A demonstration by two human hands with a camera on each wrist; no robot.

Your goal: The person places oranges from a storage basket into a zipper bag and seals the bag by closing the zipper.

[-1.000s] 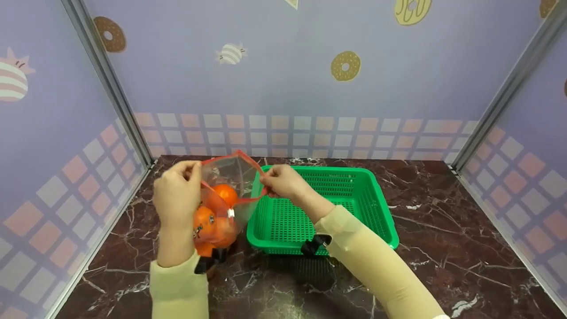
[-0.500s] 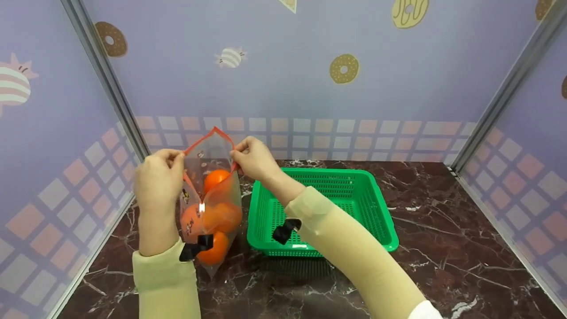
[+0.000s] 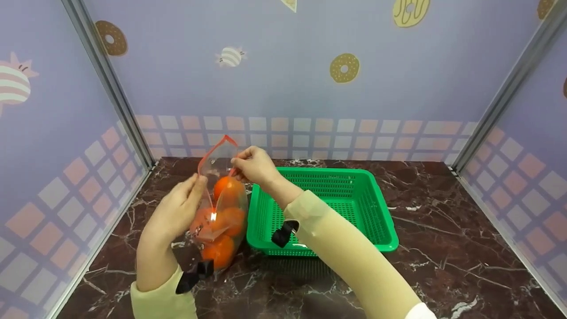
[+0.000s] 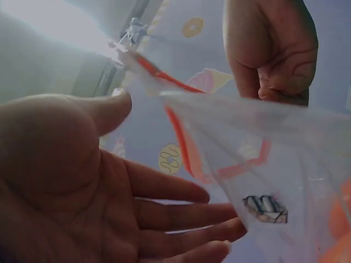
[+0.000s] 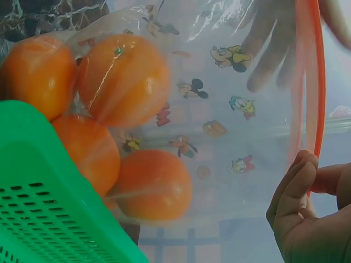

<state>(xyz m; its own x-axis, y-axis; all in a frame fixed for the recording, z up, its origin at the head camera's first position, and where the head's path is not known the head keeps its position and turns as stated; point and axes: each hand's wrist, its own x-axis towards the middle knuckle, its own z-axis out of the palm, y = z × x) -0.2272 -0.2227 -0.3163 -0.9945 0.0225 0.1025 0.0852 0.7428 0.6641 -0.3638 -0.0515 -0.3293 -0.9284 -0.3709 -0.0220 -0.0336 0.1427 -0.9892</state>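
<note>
A clear zip bag (image 3: 223,164) with an orange-red band along its mouth stands at the left, several oranges (image 5: 123,82) inside. Small cartoon figures are printed on its plastic in the right wrist view. My right hand (image 3: 258,167) pinches the band at the bag's right side between thumb and fingers. Beside the left side of the mouth is my left hand (image 3: 179,206). In the left wrist view its fingers (image 4: 164,183) are spread and straight, the thumb apart, with the plastic close past the fingertips. A small white tab (image 3: 213,216) shows on the bag's near side.
Right of the bag stands a green perforated basket (image 3: 374,190), its left rim close to the bag and partly under my right forearm. The dark marbled tabletop (image 3: 443,248) is bounded by patterned walls (image 3: 283,88) at the back and sides.
The bag first moved left and up, its mouth narrowing, then came slightly right and down. My left hand has let go of the band and straightened its fingers. My right hand keeps its pinch.
</note>
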